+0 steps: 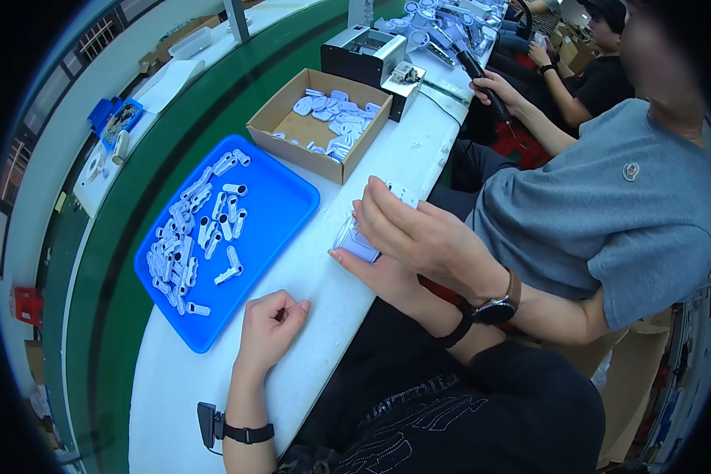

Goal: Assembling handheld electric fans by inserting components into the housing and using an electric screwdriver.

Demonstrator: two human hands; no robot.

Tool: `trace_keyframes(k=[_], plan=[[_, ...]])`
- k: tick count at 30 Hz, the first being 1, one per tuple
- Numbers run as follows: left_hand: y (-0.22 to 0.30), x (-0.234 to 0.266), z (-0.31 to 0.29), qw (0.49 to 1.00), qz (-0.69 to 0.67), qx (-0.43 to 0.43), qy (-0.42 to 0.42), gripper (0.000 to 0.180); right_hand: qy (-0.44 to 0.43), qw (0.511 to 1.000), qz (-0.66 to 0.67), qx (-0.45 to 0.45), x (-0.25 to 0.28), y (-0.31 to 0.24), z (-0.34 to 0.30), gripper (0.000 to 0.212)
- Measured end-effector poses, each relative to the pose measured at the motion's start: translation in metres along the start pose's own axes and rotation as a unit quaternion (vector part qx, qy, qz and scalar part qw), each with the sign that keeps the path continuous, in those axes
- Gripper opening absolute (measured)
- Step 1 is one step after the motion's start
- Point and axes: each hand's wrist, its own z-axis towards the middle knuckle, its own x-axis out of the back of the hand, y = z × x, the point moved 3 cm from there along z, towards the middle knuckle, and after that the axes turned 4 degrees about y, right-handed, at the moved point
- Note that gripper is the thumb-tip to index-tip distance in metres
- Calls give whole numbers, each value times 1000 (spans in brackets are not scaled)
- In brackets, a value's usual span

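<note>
My left hand (268, 328) rests on the white table edge as a loose fist, thumb over curled fingers, and nothing shows in it. Further right, my right hand (391, 280) holds a pale lilac plastic housing (359, 246) with its fingertips at the near edge. A co-worker's hand (407, 233), with a watch on its wrist, reaches across and partly covers both my right hand and the housing. Beside that hand's fingers is a white piece with small dark dots (403, 193). The blue tray (280, 229), with many small white parts bearing dark ovals, lies beyond my left hand.
A cardboard box (296, 154) of pale plastic pieces stands behind the tray, with a metal-and-black machine (363, 59) past it. The co-worker's other hand (502, 87) grips a black electric screwdriver (486, 87). Pale assemblies (442, 28) pile up at the far end.
</note>
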Motion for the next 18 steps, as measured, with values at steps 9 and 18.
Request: trace_keyframes(k=[9, 18], plan=[[-7, 3, -1, 1000, -12, 18, 5, 34, -150, 739, -562, 340, 74, -54, 56, 34], [-7, 1, -1, 1000, -12, 26, -5, 32, -147, 868, -408, 242, 70, -64, 49, 41]])
